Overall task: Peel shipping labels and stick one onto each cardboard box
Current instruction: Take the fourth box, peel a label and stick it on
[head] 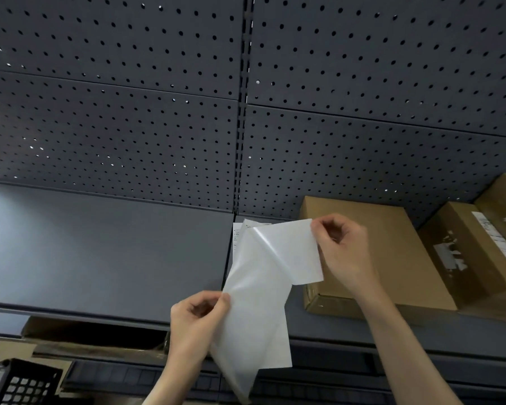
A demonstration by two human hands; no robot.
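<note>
My left hand (pixel 197 320) pinches the left edge of a glossy backing sheet (pixel 254 311) held in the air before the shelf. My right hand (pixel 341 247) pinches the upper corner of a white shipping label (pixel 292 249), which is partly peeled off that sheet and folds over to the right. A flat cardboard box (pixel 392 244) lies on the shelf just behind and right of my right hand, its top bare. Two more cardboard boxes (pixel 465 249) sit further right, carrying torn label scraps and a printed strip.
A dark grey metal shelf (pixel 100 252) runs across the middle, backed by a perforated panel (pixel 129 112). More printed sheets (pixel 237 232) lie on the shelf behind the label. Below left are an open cardboard box (pixel 94 337) and a black plastic crate (pixel 27 384).
</note>
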